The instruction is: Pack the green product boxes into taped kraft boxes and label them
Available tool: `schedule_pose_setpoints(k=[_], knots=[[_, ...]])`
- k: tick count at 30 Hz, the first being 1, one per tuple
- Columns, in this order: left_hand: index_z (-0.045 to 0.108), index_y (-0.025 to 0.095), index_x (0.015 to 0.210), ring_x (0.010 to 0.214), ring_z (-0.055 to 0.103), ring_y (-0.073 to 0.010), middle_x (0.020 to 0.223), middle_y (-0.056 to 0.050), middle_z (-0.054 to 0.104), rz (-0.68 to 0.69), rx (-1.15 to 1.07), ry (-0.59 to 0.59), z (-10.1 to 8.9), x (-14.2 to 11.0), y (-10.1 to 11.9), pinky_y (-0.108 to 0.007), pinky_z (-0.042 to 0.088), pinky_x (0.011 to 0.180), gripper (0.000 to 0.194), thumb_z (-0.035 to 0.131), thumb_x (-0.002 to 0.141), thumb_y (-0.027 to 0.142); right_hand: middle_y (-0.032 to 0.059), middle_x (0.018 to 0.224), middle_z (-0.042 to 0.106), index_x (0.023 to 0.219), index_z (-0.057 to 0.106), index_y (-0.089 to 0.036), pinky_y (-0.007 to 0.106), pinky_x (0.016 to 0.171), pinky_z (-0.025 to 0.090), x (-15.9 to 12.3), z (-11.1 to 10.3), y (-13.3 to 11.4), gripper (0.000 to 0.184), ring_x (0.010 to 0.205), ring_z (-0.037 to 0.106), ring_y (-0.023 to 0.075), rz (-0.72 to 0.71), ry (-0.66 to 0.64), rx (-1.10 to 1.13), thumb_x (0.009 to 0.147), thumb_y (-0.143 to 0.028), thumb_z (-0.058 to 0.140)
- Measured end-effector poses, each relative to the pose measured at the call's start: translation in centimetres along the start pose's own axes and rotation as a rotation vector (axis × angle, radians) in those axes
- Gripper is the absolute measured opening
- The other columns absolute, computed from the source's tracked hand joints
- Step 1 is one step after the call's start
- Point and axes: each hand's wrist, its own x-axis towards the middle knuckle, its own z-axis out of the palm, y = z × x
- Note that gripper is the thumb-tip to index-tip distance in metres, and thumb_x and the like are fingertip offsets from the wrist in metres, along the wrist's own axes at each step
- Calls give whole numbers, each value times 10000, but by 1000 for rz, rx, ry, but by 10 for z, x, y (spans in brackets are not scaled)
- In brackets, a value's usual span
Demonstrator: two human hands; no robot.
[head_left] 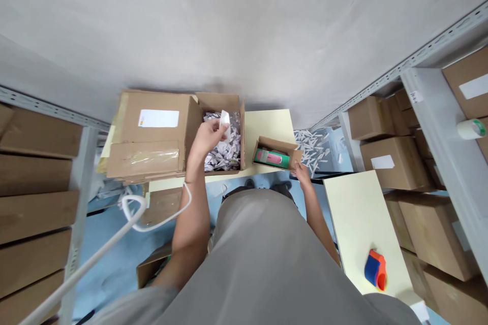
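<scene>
My left hand [209,134] pinches a small white paper piece [224,123] above an open cardboard box [241,137]. That box is filled with crumpled, printed paper scraps [225,156] and some clear plastic. My right hand [302,172] grips the right end of a small open carton [274,142], its fingers on the flap. Inside the small carton lies a green and pink package [272,157]. The carton rests on a pale yellow table [267,123], near its front edge.
Flattened cardboard [152,132] is stacked left of the scrap box. White strips [310,150] fill a container at right. A blue and orange tape dispenser [375,270] sits on a side table [354,203]. Shelves of boxes [34,213] flank both sides; a white bent rod [95,259] crosses lower left.
</scene>
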Motion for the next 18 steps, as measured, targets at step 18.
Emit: schedule_pose_setpoints(k=[18], knots=[[738, 297, 1432, 1162, 777, -288, 1360, -75, 797, 218, 488, -399, 96, -49, 58, -350, 553, 1048, 392, 641, 1060, 373, 138, 1315, 807, 1293, 787, -190, 487, 1023, 676, -6, 2, -4, 474, 1195, 786, 317, 19, 12, 34, 1008, -511, 585]])
